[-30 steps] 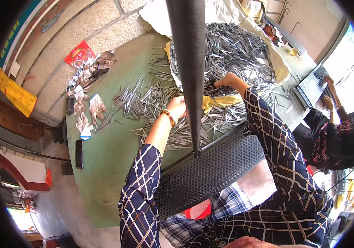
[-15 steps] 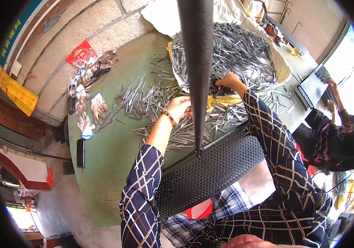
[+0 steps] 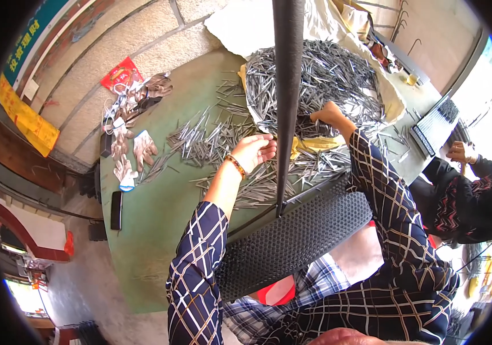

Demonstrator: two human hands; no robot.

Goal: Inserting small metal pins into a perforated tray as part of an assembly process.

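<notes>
My right hand reaches into the near edge of a big heap of thin grey metal rods. Its fingers are closed down among the rods, and what they pinch is hidden. My left hand hovers over loose rods spread on the green table. Its fingers curl loosely, with the thumb apart and nothing visible in them; a dark upright pole passes close to the fingertips. A black tray with rows of small round holes leans between my forearms at the table's edge.
Pale cloth lies under the heap. At the left are stained work gloves, a red packet and a black phone-like slab. Another person's hand is beside a second holed tray at the right.
The view has shifted slightly, moving the table a little right in the picture. My right hand stays at the heap's edge, and my left hand's fingers show more apart. The other person's hand has lowered.
</notes>
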